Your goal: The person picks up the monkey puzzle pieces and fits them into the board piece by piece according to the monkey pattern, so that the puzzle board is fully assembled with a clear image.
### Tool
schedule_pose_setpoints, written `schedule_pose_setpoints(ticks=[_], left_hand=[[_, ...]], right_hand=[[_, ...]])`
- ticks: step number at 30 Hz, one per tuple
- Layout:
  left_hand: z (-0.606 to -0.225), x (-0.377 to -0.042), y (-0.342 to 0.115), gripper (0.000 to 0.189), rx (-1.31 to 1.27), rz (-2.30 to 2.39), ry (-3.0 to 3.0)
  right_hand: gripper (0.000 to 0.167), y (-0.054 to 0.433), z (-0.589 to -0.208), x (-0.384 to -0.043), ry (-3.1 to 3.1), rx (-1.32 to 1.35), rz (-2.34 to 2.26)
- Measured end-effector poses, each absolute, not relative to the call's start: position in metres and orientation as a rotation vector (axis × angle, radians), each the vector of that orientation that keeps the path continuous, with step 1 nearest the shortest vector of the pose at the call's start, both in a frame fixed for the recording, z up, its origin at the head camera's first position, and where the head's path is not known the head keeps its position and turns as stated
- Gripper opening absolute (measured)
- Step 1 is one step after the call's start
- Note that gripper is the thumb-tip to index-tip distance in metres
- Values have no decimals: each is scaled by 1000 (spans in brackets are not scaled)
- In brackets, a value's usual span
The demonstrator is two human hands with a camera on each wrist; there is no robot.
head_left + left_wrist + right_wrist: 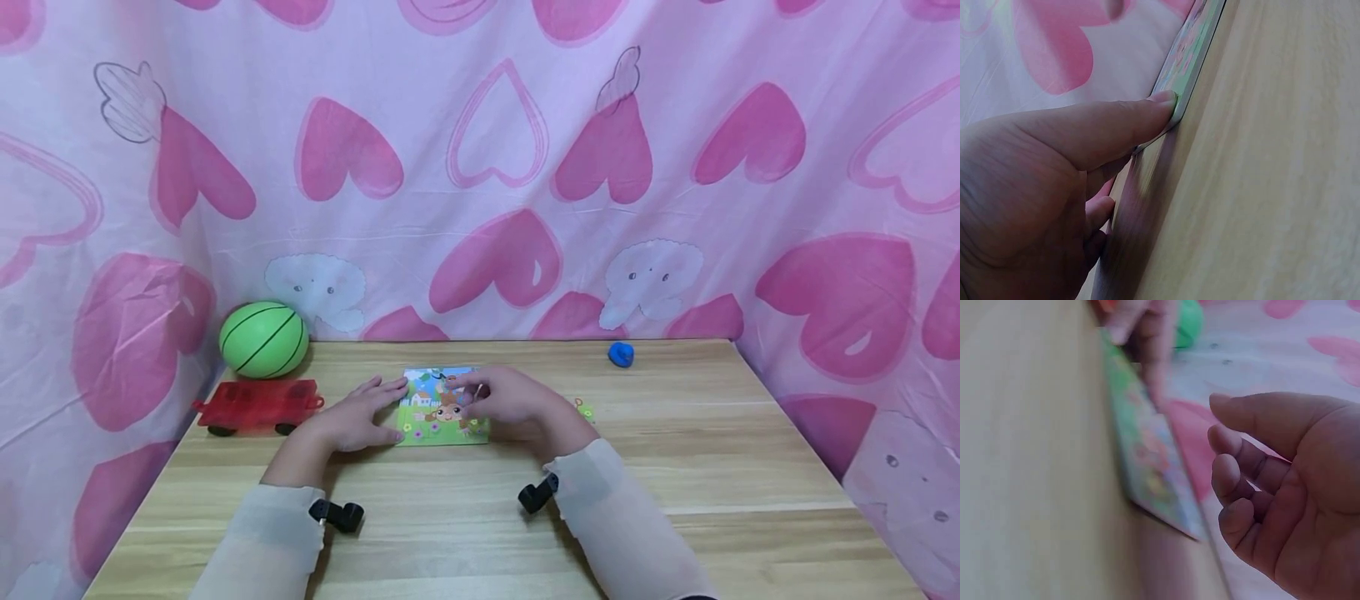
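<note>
A flat picture board (pixel 431 432), like a child's jigsaw puzzle, lies on the table, showing a cartoon monkey, a house and flowers on green. My left hand (pixel 358 418) steadies its left side with spread fingers. In the left wrist view the thumb (pixel 1163 103) presses on the board's near corner. Over the right part of the board hovers my right hand (pixel 510 396), fingers loosely bent. Nothing shows between those fingers (pixel 1229 472) in the right wrist view, where they stand apart from the blurred board (pixel 1147 450).
Left of the board stands a red toy wagon (pixel 258 404), with a green ball (pixel 264 340) behind it. A small blue object (pixel 621 354) sits near the back edge. A small green patterned piece (pixel 587 411) lies beyond my right wrist. A pink heart-print curtain (pixel 495 167) hangs around the table.
</note>
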State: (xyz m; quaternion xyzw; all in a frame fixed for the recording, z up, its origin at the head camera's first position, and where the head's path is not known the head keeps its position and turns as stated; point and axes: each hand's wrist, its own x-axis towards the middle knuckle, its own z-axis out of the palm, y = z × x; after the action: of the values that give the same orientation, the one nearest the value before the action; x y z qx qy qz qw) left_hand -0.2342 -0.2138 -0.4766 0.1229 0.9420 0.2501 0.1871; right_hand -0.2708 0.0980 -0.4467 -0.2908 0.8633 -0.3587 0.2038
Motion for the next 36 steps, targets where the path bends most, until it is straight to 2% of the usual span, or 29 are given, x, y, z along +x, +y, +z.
schedule_pose_setpoints(ticks=[10, 21, 26, 36], left_hand=[[-475, -232, -214, 91, 351, 704, 2652], [-476, -233, -215, 92, 345, 705, 2651], [-476, -233, -214, 92, 342, 711, 2650], [-475, -233, -213, 91, 340, 698, 2658]], right_hand=[[48, 185, -432, -272, 2515, -553, -987], [52, 281, -452, -267, 2585, -354, -974], [55, 295, -461, -264, 2575, -341, -998], [57, 294, -472, -262, 2550, -332, -1095]])
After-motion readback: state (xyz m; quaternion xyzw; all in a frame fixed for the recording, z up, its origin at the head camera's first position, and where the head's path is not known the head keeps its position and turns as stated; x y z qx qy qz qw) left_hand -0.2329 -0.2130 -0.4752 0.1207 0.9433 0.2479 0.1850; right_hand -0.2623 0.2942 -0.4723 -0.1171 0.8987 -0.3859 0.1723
